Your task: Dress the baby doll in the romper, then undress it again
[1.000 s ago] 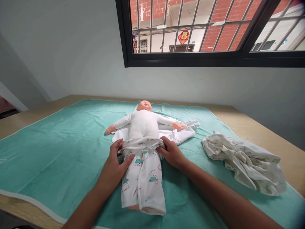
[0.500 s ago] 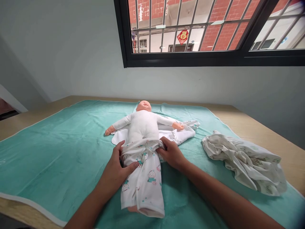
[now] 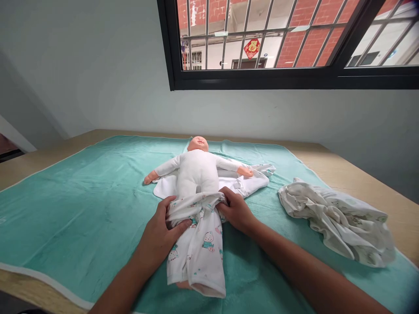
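Observation:
A baby doll (image 3: 198, 170) with a white cloth body lies on its back, head away from me, arms spread. White baby pants (image 3: 207, 248) with a cartoon bear print cover its legs, the waistband bunched around the thighs. My left hand (image 3: 163, 233) grips the left side of the pants, thumb on top of the fabric. At the right end of the waistband, my right hand (image 3: 236, 211) pinches the cloth. One foot (image 3: 183, 284) peeks out at the left leg opening; the other is hidden inside the fabric.
Under the doll's arms lies a white printed garment (image 3: 257, 183), spread open. A crumpled pale cloth (image 3: 340, 220) rests to the right. A teal mat (image 3: 81, 209) covers most of the wooden table (image 3: 353, 174), which meets a wall below a barred window (image 3: 262, 80).
Both hands keep their hold on the pants. The left hand's fingers and the fabric at the waistband have shifted slightly; the doll lies as before.

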{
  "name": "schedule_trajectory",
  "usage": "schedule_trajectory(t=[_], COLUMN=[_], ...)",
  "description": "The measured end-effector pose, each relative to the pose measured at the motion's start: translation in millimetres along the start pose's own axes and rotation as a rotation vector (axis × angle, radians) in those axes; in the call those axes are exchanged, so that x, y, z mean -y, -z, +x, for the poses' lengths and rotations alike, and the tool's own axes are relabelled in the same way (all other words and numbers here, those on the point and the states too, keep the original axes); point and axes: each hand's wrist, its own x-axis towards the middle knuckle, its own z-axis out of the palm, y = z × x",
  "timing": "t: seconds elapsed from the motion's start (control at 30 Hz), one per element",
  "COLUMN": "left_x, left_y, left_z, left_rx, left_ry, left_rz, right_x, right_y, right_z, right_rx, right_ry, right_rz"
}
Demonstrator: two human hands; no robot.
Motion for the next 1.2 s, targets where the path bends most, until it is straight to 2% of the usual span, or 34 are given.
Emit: schedule_trajectory(t=[0.23,0.4,0.87,1.2], left_x=[-2.3,-3.4,8.1,6.6], left_y=[0.3,0.1,0.4,0.7], left_z=[-0.7,-1.5,1.4,0.8], left_rx=[0.035,0.015,0.060,0.061], left_ry=[0.009,0.006,-0.008,-0.006], left_rz=[0.008,0.020,0.048,0.043], right_x=[-1.6,-3.1,-0.9,0.0], right_y=[0.0,-0.7,0.4,0.7], right_z=[-0.2,0.1,0.3,0.1], right_rx=[0.009,0.009,0.023,0.024], right_ry=[0.003,0.010,0.003,0.000], right_rz=[-0.009,-0.003,-0.010,-0.015])
